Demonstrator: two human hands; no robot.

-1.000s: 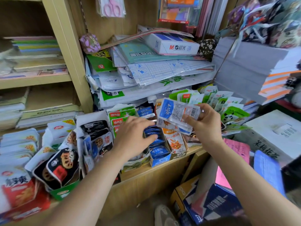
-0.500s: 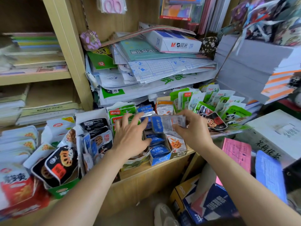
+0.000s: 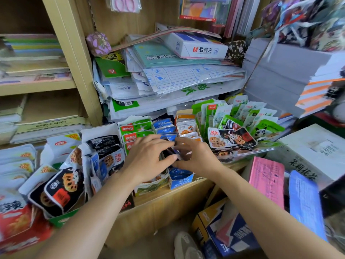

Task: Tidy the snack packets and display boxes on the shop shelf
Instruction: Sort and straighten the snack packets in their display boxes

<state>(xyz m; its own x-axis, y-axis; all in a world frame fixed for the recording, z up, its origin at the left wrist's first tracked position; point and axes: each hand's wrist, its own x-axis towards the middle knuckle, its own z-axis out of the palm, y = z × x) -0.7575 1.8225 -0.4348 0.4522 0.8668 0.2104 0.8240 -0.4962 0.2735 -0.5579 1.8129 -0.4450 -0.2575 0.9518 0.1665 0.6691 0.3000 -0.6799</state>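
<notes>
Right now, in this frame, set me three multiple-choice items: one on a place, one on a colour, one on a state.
1. Where does the white box lie?
A. on the paper pile
B. on the floor
C. under the shelf

2. What colour is the pad just left of the blue pad?
A. green
B. pink
C. black

3. What is the right hand doing?
A. lying flat on the pad
B. hanging empty
C. gripping packets

Answers:
1 A: the white box rests on top of the stacked sheets.
2 B: its whole cover is pink.
3 C: its fingers curl round packets at mid shelf.
</notes>
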